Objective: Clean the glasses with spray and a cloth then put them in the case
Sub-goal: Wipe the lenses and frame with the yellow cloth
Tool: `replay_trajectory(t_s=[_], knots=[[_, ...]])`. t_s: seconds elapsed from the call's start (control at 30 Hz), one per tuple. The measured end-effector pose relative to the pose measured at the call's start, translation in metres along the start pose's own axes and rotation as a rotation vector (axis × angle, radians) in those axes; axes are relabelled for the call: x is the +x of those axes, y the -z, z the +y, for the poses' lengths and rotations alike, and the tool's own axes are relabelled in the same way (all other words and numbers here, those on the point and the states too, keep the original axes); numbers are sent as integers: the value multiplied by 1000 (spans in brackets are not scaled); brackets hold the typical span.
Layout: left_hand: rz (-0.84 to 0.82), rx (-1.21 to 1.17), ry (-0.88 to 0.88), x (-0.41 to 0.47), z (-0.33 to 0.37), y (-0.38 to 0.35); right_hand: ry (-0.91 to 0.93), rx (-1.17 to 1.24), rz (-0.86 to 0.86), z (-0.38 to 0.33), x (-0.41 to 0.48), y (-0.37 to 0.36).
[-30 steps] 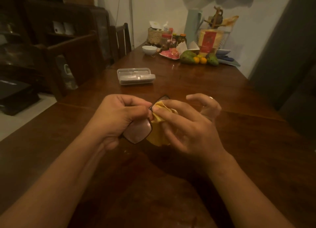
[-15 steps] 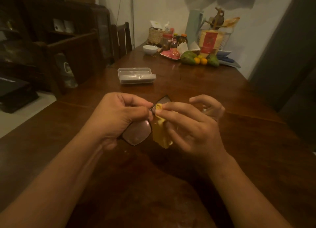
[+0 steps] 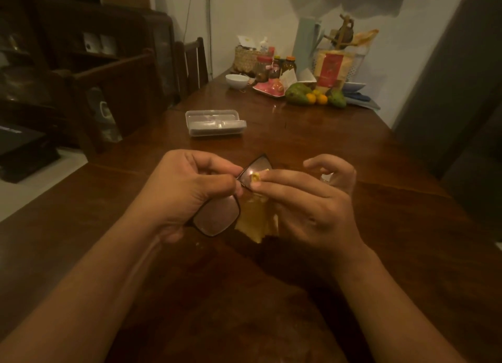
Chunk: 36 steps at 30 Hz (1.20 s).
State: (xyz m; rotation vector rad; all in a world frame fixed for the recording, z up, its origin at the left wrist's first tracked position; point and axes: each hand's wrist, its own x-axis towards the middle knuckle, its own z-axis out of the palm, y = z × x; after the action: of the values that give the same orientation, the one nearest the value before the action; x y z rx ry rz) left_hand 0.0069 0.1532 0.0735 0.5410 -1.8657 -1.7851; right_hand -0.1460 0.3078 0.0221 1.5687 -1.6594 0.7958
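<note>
Case (image 3: 216, 122) on table (image 3: 380, 199), beyond glasses (image 3: 217, 218)

We see a dim room in warm light. A dark wooden table (image 3: 339, 150) runs away to a pale wall (image 3: 244, 14). On the left stand wooden chairs (image 3: 191, 63) and a dark cabinet (image 3: 81, 44) over a pale floor (image 3: 35, 183). At the table's far end — a woven basket (image 3: 245, 59), jars and fruit (image 3: 312, 96).
</note>
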Motion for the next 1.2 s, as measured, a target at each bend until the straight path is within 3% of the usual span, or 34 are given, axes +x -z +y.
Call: replay_trajectory(t_s=[0.17,0.33,0.6,0.8,0.87,1.0,1.07,1.2], knots=[[10,-18,14,-1,2,-2,-35,-98,24,-6,2,-8],[24,-63,6,-2,2,-2,14,25,-14,-11,3,-11],[-41,-41,2,-1,0,-2,-173,-36,106,-6,3,-7],[-23,-12,-17,2,-2,1,-157,50,113,-13,5,-10],[-7,10,-35,4,-2,2,-298,177,133,-13,4,-11],[28,36,-65,6,-3,8,-841,725,226,-17,10,-10],[42,71,-80,7,-4,12,-1050,901,161,-16,15,-9],[-22,158,-131,6,-4,14,-1213,1218,8,-17,18,-9]])
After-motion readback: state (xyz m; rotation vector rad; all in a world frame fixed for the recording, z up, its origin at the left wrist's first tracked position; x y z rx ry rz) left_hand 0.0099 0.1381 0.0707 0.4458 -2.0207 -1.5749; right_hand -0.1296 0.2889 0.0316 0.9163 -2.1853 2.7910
